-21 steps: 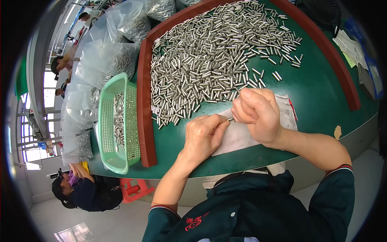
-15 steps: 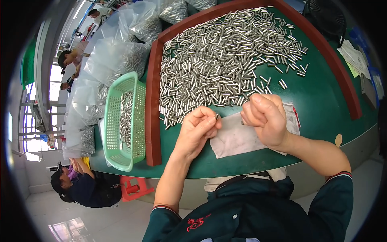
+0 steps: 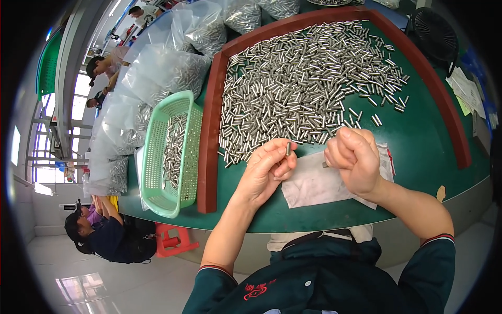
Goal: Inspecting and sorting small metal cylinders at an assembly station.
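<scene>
At mid-frame, the left hand (image 3: pixel 265 170) has turned its pinched pin (image 3: pixel 288 149) upright, baring its side; the right hand (image 3: pixel 355 161) is fisted, contents unclear.

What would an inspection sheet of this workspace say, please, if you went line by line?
Surface: green tabletop, edged by dark red rails.
Job's things: loose metal pins spread inside the rails; more metal pieces in the pale green basket; smudged white cloth near the hands.
Clutter: clear bags of metal pieces beyond the basket; papers and black fan at right.
Hands: left hand pinches one pin; right hand is curled, contents mostly hidden.
Cables: nothing clearly seen.
Surroundings: co-worker at left, near a red stool; others farther off.
</scene>
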A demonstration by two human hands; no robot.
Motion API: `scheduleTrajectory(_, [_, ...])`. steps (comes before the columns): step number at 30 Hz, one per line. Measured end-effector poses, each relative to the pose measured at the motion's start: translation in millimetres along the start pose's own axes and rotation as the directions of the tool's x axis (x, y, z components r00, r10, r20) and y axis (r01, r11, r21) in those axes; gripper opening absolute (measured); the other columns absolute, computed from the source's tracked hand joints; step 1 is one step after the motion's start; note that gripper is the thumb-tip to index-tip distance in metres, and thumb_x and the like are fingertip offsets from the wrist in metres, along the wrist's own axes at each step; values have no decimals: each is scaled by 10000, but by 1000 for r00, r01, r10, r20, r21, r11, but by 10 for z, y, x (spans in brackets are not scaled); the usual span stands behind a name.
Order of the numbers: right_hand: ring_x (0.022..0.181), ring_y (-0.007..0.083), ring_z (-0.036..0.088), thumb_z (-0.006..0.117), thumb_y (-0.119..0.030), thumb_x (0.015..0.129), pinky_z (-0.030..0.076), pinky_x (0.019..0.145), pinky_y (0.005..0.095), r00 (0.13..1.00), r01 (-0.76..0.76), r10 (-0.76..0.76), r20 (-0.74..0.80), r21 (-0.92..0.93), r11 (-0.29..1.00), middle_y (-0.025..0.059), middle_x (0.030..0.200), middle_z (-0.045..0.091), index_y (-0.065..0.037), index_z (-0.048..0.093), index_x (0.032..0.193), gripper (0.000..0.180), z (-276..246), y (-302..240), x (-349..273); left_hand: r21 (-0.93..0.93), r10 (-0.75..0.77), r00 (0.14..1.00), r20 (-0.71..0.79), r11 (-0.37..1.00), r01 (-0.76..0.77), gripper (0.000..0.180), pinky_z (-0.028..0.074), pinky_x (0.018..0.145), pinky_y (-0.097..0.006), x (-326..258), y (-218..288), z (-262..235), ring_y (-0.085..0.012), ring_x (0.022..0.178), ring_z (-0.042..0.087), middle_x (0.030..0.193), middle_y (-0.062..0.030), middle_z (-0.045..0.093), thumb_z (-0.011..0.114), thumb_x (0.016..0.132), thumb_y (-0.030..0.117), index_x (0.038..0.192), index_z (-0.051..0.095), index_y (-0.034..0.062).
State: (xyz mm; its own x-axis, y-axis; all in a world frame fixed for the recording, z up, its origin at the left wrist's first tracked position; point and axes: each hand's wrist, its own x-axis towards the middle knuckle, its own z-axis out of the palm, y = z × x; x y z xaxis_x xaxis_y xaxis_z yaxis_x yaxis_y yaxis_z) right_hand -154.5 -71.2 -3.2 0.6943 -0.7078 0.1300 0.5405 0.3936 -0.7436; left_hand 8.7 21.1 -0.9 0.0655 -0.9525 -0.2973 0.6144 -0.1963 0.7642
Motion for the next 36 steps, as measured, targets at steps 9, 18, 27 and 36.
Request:
scheduleTrajectory(9, [389, 73, 167, 342, -185, 861, 177, 405, 241, 1000, -10, 10, 0, -39, 999, -23, 403, 246, -121, 222, 488, 397, -8, -25, 1, 595, 329, 938, -111, 778, -203, 141, 253, 464, -166, 44, -29, 49, -17, 528, 329, 630, 31, 461, 479, 865, 140, 845, 540, 14])
scheduleTrajectory(18, [415, 47, 196, 379, -177, 855, 174, 412, 225, 1000, -25, 25, -6, -4, 1000, -34, 434, 257, -100, 241, 494, 394, 8, -22, -5, 977, 524, 827, 203, -170, -132, 117, 415, 500, -344, 119, -117, 129, -259, 539, 530, 634, -110, 560, 602, 714, 57, 822, 575, 20])
scheduleTrajectory(27, [399, 75, 179, 339, -198, 868, 169, 405, 244, 999, -37, 34, -37, -82, 996, -22, 401, 252, -117, 233, 479, 411, 34, -24, 11, 937, 506, 795, 333, -275, -217, 72, 400, 467, -311, 125, -132, 58, -225, 485, 510, 586, -99, 531, 604, 724, 52, 763, 552, 20])
scheduleTrajectory(36, [396, 78, 174, 337, -198, 870, 170, 403, 244, 1000, -3, 3, -28, 0, 1000, -19, 407, 250, -113, 242, 484, 406, 22, -28, -6, 959, 324, 907, 268, 4, -285, 93, 387, 442, -338, 6, -215, 249, -240, 487, 506, 537, -95, 507, 625, 700, 54, 703, 537, 24])
